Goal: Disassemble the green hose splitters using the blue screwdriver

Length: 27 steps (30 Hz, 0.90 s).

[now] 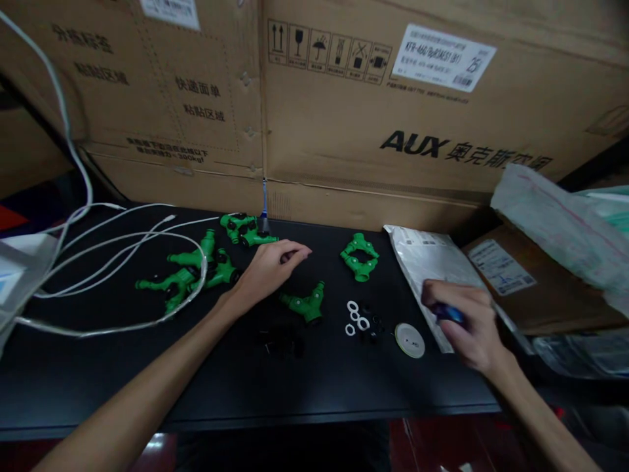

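Left forearm (162, 377) foremost; left hand (270, 265) pinched, contents unclear; green fitting (309, 311) just nearside, branches splayed left and away; right hand (472, 328) farther, curled round blue object (451, 315)

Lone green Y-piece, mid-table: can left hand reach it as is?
Probably yes: the left hand is close beside the green Y-piece, and nothing visible stands between them. The hand is curled, though, so it may need to open first.

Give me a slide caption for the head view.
Left hand near green fittings, right hand gripping a blurred blue object, white rings on the black tabletop between.
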Available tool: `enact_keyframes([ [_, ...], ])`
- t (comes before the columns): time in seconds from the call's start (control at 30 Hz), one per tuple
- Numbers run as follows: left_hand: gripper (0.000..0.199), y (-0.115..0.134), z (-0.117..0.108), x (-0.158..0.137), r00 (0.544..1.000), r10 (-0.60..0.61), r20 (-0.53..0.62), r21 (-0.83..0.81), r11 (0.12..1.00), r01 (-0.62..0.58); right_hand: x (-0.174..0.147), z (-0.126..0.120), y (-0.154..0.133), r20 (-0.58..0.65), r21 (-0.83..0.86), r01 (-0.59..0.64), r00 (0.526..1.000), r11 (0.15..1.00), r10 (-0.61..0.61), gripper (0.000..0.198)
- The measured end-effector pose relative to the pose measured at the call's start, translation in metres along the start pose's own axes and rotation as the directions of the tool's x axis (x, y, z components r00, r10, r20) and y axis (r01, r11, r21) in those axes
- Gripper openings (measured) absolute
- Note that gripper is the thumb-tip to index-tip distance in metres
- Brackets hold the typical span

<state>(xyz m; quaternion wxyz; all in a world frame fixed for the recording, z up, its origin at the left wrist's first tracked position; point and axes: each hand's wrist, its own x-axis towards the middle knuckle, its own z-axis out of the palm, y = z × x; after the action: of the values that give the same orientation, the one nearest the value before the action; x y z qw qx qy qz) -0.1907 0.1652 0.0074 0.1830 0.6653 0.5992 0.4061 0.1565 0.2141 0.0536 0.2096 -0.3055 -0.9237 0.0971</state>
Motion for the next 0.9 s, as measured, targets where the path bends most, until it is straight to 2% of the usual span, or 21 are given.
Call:
enact_keyframes([
  [0.13, 0.026, -0.008, 0.009, -0.006, 0.999, -0.001, 0.047, -0.039, 0.999, 0.003, 0.02, 0.028, 0.028, 0.104, 0.007, 0.082, 0.991, 0.997, -0.082, 0.018],
  [0.27, 0.026, -0.015, 0.013, -0.015, 0.989, -0.027, 0.147, -0.039, 0.999, 0.033, 0.02, 0.046, 0.05, 0.151, 0.006, 0.076, 0.986, 0.997, -0.077, 0.011],
  [0.4, 0.032, -0.015, 0.013, -0.016, 0.968, -0.042, 0.249, -0.046, 0.997, 0.056, 0.015, 0.058, 0.058, 0.193, 0.027, 0.072, 0.978, 0.997, -0.076, 0.004],
  [0.6, 0.042, -0.012, 0.013, -0.017, 0.932, 0.002, 0.362, -0.046, 0.999, 0.016, 0.013, 0.057, 0.064, 0.238, 0.083, 0.043, 0.969, 0.996, -0.062, 0.008],
  [0.9, 0.032, -0.013, 0.01, -0.014, 0.901, 0.057, 0.431, -0.078, 0.997, -0.026, 0.013, 0.057, 0.06, 0.224, 0.18, 0.072, 0.968, 0.981, -0.112, 0.013],
])
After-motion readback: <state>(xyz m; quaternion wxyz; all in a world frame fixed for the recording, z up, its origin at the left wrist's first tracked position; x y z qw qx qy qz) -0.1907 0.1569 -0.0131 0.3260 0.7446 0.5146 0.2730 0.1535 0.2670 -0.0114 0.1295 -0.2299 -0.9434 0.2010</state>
